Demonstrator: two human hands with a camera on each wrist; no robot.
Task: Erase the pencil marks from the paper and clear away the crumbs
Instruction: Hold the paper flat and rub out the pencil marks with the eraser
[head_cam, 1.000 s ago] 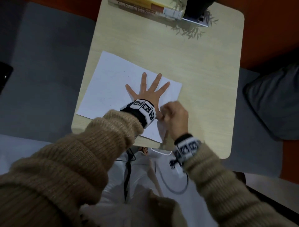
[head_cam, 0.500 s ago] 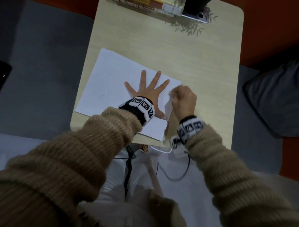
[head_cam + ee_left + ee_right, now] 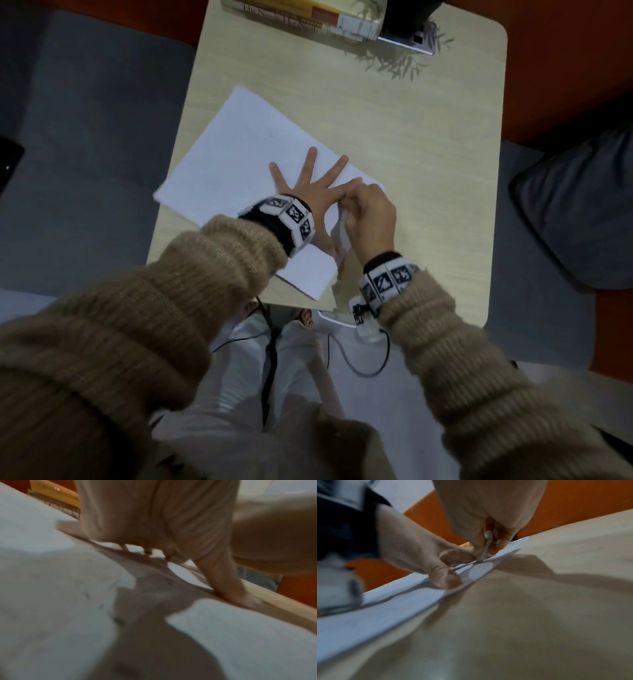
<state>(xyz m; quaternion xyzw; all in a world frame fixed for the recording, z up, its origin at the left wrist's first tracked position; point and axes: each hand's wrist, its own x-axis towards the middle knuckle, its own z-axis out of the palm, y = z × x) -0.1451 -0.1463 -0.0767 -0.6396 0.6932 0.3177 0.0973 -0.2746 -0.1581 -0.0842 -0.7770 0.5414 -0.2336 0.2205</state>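
A white sheet of paper (image 3: 239, 154) lies askew on the light wooden table (image 3: 428, 137). My left hand (image 3: 308, 171) presses flat on it with the fingers spread. My right hand (image 3: 370, 212) is beside it at the sheet's right edge, fingers curled. In the right wrist view it pinches a small white eraser (image 3: 486, 545), whose tip touches the paper (image 3: 385, 608) close to my left hand (image 3: 412, 555). In the blurred left wrist view, dark specks (image 3: 118, 620) dot the paper (image 3: 42, 588); whether they are marks or crumbs I cannot tell.
Books (image 3: 301, 17) and a dark object (image 3: 407, 31) sit at the table's far edge. A grey cushion (image 3: 575, 212) lies to the right. A thin cable (image 3: 359, 363) loops over my lap below the table's near edge.
My right hand has slid with the eraser from the sheet's near corner up along its right edge, close to my left fingers. The left hand has stayed flat on the paper.
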